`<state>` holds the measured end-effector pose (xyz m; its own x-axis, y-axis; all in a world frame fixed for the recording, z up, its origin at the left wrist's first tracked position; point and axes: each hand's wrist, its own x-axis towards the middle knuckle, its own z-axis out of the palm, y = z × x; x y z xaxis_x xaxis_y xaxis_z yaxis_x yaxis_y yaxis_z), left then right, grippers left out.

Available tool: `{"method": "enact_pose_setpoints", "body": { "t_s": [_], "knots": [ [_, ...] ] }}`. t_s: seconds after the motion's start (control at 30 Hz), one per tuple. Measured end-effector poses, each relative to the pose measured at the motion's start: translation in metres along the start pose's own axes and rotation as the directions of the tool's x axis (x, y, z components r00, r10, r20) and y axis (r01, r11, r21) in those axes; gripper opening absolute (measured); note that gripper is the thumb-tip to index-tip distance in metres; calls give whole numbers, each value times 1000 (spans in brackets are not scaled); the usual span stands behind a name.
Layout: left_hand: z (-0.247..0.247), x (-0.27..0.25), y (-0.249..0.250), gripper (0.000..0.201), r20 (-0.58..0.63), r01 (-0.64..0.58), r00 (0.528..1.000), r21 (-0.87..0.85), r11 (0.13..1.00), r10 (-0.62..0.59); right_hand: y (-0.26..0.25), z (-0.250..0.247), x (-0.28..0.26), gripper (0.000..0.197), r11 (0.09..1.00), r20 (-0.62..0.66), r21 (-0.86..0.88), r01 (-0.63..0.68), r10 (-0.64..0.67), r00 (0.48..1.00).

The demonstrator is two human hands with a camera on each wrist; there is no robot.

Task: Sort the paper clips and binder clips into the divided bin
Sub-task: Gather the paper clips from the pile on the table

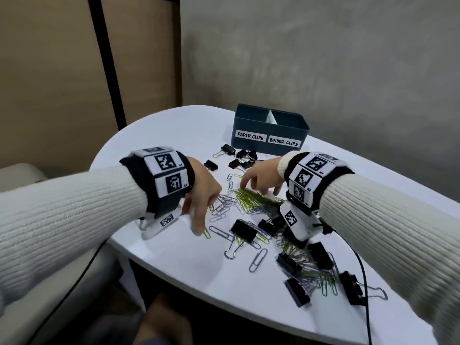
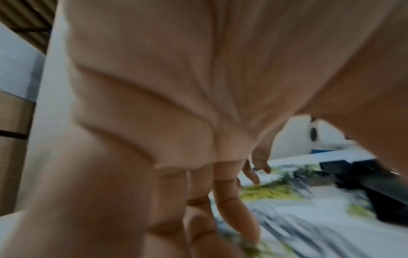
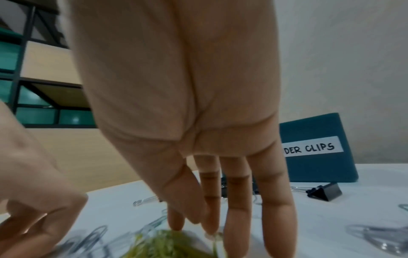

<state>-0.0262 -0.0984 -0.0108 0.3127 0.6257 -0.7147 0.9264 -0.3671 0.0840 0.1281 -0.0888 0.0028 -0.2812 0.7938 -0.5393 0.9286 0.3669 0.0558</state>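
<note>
A dark blue divided bin (image 1: 249,125) (image 3: 320,165) stands at the back of the white table, labelled PAPER CLIPS on the left and BINDER CLIPS on the right. A tangle of green paper clips (image 1: 256,199) (image 3: 167,244) (image 2: 264,192) and silver paper clips (image 1: 224,205) lies mid-table. Black binder clips (image 1: 242,158) (image 3: 326,192) sit before the bin; more lie nearer me (image 1: 244,230). My left hand (image 1: 196,220) (image 2: 220,218) reaches down with straight fingers onto the pile's left edge. My right hand (image 1: 258,188) (image 3: 209,218) has straight fingertips on the green clips, its thumb close to them.
A further heap of binder clips and paper clips (image 1: 311,270) lies at the front right, under my right forearm, with a black cable (image 1: 363,282) running past it. The table's rounded front edge (image 1: 174,272) is close. A beige seat (image 1: 20,175) stands at the left.
</note>
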Motion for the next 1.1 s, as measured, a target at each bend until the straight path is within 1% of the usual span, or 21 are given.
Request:
{"method": "enact_pose_setpoints", "body": {
  "t_s": [0.07,0.1,0.17,0.2,0.23,0.27,0.3,0.37,0.4,0.43,0.5,0.57,0.63,0.7,0.77,0.83,0.87,0.9,0.97,1.03,1.1],
  "knots": [
    [9,6,-1,58,-17,-17,1000,-39,999,16,-6,0,-1,58,999,35,0,43,-43,998],
    [11,8,-2,53,-53,-29,998,-84,996,24,-7,0,-2,56,999,42,31,44,-45,998],
    [9,11,-4,42,-158,-77,986,-214,974,43,-3,-1,-3,51,996,-14,88,8,-6,1000],
    [8,11,-4,43,-202,-96,978,-256,962,44,1,0,-4,48,991,-55,133,-23,30,998],
    [7,10,-4,47,-229,-100,973,-270,958,37,5,1,-5,46,981,-74,189,-53,68,995],
    [6,9,-3,56,-236,-91,971,-266,960,27,8,2,-6,47,970,-58,232,-79,94,994],
    [6,9,-2,68,-230,-75,973,-249,966,16,9,3,-8,53,962,-15,253,-102,110,994],
    [6,7,4,87,-218,-67,976,-200,978,23,8,7,-11,67,966,76,227,-123,109,991],
    [7,8,7,92,-219,-81,975,-182,980,39,5,9,-11,71,972,94,208,-113,95,991],
    [6,9,11,91,-219,-102,974,-180,978,61,1,10,-10,71,973,98,209,-93,74,992],
    [4,14,19,76,-217,-144,971,-212,967,97,-8,12,-4,66,970,101,241,-38,14,995],
    [3,21,23,61,-220,-162,969,-222,961,113,-15,13,2,58,975,90,221,9,-30,996],
    [2,26,25,50,-249,-149,964,-235,961,88,-17,12,6,53,983,46,176,44,-53,998],
    [0,30,27,44,-313,-130,948,-239,962,51,-16,10,8,50,993,-18,106,43,-41,999],
    [-2,32,29,38,-380,-110,924,-168,980,38,-14,9,10,47,999,-55,30,25,-23,998],
    [-4,31,33,31,-462,-63,886,-35,997,40,-12,10,12,45,1000,-83,-27,3,-5,997],
    [-4,31,36,30,-496,-36,868,21,999,42,-11,10,13,44,999,-100,-39,-3,-1,995],
    [-4,31,37,29,-506,-14,862,44,999,34,-10,10,15,43,999,-112,-42,-4,0,994],
    [-8,34,37,28,-485,3,874,46,999,20,-6,9,17,39,1000,-127,-13,7,-9,992],
    [-13,35,34,27,-455,-16,890,15,1000,21,-1,7,19,35,999,-131,34,16,-11,991],
    [-18,38,31,24,-457,-45,889,-5,999,37,7,6,22,32,994,-113,108,17,-5,994]
  ]
}}
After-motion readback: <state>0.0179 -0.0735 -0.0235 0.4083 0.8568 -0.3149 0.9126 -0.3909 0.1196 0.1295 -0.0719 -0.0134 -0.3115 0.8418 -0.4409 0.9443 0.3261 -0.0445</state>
